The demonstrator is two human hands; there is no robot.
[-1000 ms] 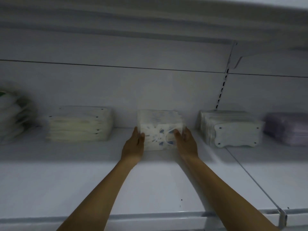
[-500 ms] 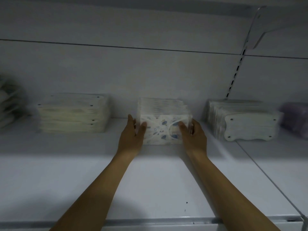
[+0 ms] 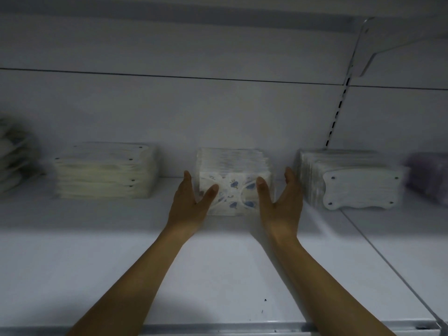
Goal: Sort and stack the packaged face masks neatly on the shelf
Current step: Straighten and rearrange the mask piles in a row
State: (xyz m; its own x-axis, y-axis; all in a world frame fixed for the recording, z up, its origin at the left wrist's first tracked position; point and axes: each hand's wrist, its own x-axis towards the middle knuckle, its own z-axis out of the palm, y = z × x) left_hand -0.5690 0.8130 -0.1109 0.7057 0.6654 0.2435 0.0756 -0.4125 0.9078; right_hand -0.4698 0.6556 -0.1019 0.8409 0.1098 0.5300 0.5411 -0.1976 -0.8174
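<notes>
Upright printed mask stack [image 3: 233, 166] on white shelf [image 3: 218, 263]

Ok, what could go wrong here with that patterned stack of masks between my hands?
The patterned stack stands on edge, and its front pack could tip forward once the left hand and right hand let go. The right hand's fingers sit near the white stack and might nudge it.

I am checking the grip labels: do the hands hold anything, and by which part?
Nothing is gripped. The printed mask stack rests on the shelf; the left hand lies flat along its left side, the thumb of the right hand touches its front.
</notes>
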